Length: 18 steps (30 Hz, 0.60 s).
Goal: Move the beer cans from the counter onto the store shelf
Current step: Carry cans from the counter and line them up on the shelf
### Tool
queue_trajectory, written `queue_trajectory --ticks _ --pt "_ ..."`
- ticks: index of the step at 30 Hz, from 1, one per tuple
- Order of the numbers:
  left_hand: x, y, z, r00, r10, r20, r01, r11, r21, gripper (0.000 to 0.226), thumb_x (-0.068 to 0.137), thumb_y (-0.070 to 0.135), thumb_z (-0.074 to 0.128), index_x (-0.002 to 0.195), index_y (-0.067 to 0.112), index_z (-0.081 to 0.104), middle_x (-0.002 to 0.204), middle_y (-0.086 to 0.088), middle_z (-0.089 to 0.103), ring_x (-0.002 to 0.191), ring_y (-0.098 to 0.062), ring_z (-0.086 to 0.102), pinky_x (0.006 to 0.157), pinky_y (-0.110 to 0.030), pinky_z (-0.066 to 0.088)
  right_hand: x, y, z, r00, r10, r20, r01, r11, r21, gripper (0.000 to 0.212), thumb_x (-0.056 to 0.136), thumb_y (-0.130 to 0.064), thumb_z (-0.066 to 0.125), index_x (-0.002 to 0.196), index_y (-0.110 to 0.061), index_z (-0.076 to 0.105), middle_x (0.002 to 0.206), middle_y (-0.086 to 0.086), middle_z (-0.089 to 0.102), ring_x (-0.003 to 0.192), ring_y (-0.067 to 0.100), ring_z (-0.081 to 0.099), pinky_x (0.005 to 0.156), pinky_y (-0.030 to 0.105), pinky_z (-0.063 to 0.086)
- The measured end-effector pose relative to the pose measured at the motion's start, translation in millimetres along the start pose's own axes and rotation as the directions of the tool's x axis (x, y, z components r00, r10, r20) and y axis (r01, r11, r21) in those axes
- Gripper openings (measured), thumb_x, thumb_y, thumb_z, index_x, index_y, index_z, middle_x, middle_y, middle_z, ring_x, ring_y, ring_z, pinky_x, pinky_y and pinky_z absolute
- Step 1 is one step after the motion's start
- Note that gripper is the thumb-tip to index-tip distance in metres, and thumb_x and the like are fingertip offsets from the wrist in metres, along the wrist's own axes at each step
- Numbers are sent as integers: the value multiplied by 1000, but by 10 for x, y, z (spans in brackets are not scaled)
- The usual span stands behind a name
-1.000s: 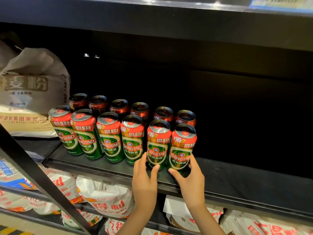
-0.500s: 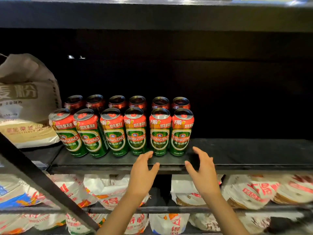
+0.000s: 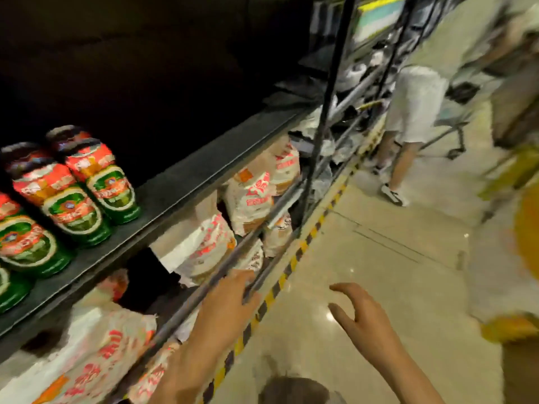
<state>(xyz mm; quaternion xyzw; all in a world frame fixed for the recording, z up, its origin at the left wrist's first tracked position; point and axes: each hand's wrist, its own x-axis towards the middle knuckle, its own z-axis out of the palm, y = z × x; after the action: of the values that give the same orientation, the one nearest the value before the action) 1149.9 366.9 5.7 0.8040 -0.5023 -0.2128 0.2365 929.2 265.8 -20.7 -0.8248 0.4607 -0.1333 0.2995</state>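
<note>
Blurred view along a store aisle. Both hands are empty, fingers loosely spread: the left hand [image 3: 230, 298] near the rail of the lower shelf, the right hand [image 3: 361, 319] over glossy floor tiles. Upright red-and-green metal beer cans [image 3: 87, 193] stand on the dark shelf [image 3: 186, 182], up and left of both hands, nearer the left. No surface with more cans shows.
</note>
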Motion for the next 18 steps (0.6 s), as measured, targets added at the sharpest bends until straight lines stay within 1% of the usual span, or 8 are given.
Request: queue_trajectory --ticks 1,3,5,7,9,12,16,18 --pt "-7 140 129 997 58 42 -57 998 -31 29 93 31 52 121 26 54 116 13 54 111 -11 53 87 -25 43 -182 154 -80 997 62 -38 -61 998 25 28 92 -30 57 120 -29 54 118 -20 51 83 -4 48 75 13 32" --pt "-44 414 373 979 168 119 -162 985 -62 33 93 31 53 126 29 51 116 17 51 112 -4 51 82 -13 37 -530 426 -220 977 177 -116 -168 982 85 25 91 -29 58 116 -32 55 114 -24 52 95 -4 53 74 8 36" --pt "-82 653 589 949 254 189 -247 967 -62 39 93 34 52 132 28 48 125 15 51 117 -1 47 84 -8 30 -843 643 -344 940 288 -184 -261 953 157 24 91 -29 59 114 -33 55 110 -30 51 105 -3 52 75 6 38" --pt "-121 892 783 918 305 255 -295 952 -79 40 93 34 52 132 27 48 126 12 52 115 -2 49 86 -9 31 -1147 842 -453 892 379 -246 -330 919 218 26 90 -28 60 115 -32 56 110 -28 52 106 -3 51 75 6 37" --pt "-171 1132 998 892 339 299 -318 941 -116 39 92 32 55 130 25 51 124 10 56 111 -3 51 88 -13 35 -1468 1026 -559 846 446 -291 -375 887 267 27 90 -27 60 116 -30 56 113 -22 55 106 -3 51 75 5 37" --pt "-305 1574 1352 863 372 341 -327 927 -182 36 90 32 57 125 26 53 118 11 58 109 -5 54 88 -19 40 -2015 1314 -747 786 525 -327 -434 845 314 26 90 -29 59 115 -34 54 113 -22 55 107 -5 50 78 -1 34" --pt "-646 2388 1974 807 452 380 -371 889 -270 35 87 26 63 122 21 58 112 8 62 99 -8 58 83 -21 41 -2861 1792 -1147 678 622 -392 -512 782 356 23 91 -28 59 111 -38 52 111 -24 54 105 -5 50 77 -4 32" --pt "-923 2876 2317 764 504 403 -400 860 -316 33 87 23 63 119 20 58 110 8 61 100 -10 59 84 -22 41 -3307 2043 -1388 622 658 -424 -540 753 376 22 91 -27 59 109 -37 52 109 -23 54 102 -4 50 77 -2 32"
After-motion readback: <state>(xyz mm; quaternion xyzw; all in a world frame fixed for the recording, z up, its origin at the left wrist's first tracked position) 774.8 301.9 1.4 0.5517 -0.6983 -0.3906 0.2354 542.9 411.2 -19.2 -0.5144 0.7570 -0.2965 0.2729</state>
